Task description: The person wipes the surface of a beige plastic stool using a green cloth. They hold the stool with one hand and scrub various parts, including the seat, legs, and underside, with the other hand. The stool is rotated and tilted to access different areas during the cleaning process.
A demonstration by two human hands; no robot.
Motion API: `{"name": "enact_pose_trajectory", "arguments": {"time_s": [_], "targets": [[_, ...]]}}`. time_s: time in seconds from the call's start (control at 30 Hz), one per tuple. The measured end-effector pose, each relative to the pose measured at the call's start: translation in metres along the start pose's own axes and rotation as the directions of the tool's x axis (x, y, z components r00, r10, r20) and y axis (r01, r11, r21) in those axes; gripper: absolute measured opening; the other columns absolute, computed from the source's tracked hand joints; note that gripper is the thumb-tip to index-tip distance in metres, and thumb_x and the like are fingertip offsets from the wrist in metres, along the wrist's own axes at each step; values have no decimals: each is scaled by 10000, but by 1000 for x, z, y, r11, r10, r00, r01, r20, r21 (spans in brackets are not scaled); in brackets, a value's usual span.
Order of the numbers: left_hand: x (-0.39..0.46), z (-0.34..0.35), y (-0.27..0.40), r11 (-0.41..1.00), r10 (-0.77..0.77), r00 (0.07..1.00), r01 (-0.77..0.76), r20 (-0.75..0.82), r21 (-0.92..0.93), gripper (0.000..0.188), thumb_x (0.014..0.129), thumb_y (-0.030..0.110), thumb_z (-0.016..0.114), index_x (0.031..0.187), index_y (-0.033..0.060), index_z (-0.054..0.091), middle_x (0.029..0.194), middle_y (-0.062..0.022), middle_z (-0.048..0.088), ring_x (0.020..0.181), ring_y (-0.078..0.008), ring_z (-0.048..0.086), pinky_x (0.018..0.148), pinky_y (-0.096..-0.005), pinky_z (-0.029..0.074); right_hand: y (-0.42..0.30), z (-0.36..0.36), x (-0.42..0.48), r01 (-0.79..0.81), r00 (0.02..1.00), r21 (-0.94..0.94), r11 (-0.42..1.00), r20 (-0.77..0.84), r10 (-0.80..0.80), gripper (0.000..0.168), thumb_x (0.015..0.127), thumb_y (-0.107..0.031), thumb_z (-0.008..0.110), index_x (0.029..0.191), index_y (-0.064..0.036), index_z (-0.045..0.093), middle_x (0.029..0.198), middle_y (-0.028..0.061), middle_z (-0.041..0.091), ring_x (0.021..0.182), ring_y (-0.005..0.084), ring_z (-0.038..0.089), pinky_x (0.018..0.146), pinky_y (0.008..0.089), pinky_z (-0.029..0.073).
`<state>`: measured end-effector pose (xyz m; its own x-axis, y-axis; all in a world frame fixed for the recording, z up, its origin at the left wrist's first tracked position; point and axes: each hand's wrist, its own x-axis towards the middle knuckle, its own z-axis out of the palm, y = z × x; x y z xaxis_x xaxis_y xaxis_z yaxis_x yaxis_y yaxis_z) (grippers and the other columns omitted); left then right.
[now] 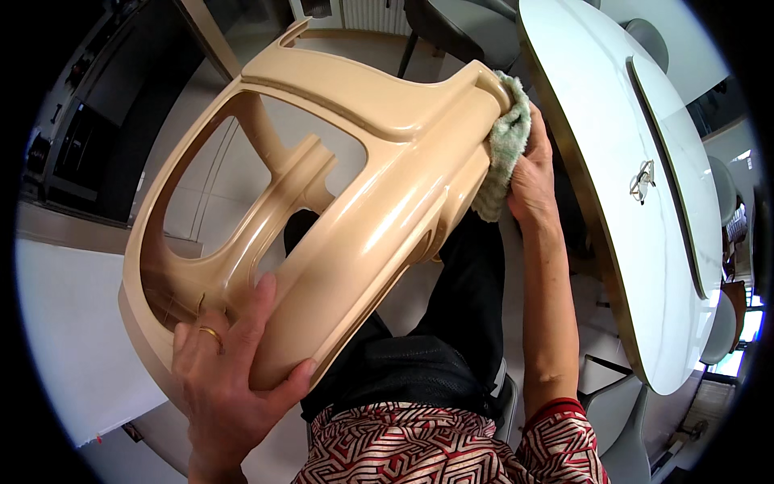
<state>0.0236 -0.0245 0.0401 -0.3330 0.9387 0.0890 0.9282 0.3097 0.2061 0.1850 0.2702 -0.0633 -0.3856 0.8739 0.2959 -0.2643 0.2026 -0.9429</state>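
Note:
A large, glossy beige plastic frame (387,199) with big rounded openings is held up at a tilt above my lap. My left hand (233,363), with a ring on one finger, grips its lower left end, the thumb on the outer face and some fingers at the edge of the opening. At the frame's upper right end, my right hand (535,166) holds a pale green fluffy cloth (507,142) against the rim. Part of the right hand's fingers is hidden behind the cloth and frame.
A white marble-look table (604,181) with a raised round top (677,169) stands at the right, glasses (642,181) lying on it. Grey chairs (617,417) stand around it. A white surface (78,327) is at the left, and a dark cabinet (91,145) stands beyond.

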Motion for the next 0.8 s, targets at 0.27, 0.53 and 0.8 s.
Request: {"name": "enact_pose_trajectory", "arguments": {"time_s": [0.27, 0.53, 0.8], "targets": [[3, 0, -1, 999, 22, 1000, -22, 6, 31, 703, 636, 301, 698, 1282, 75, 532, 838, -130, 567, 731, -287, 494, 735, -400, 407, 7, -5, 11, 180, 984, -460, 869, 100, -151, 382, 846, -6, 495, 1226, -15, 457, 1095, 47, 534, 1021, 130, 480, 928, 253, 363], [2, 4, -4, 994, 88, 996, -87, -9, 58, 713, 647, 318, 695, 1298, 85, 521, 773, -126, 527, 704, -278, 487, 722, -404, 401, -8, -8, 15, -63, 986, -332, 941, 126, 110, 397, 792, 45, 443, 1186, 9, 466, 1043, 58, 535, 988, 145, 479, 923, 265, 360], [2, 5, -3, 993, 94, 995, -92, -21, 68, 724, 639, 299, 698, 1308, 97, 513, 771, -122, 512, 706, -274, 483, 713, -402, 394, -10, -18, 16, -229, 952, -130, 965, 177, 250, 415, 832, 21, 515, 1245, 26, 465, 1118, 56, 569, 1032, 135, 516, 955, 281, 381]]}}
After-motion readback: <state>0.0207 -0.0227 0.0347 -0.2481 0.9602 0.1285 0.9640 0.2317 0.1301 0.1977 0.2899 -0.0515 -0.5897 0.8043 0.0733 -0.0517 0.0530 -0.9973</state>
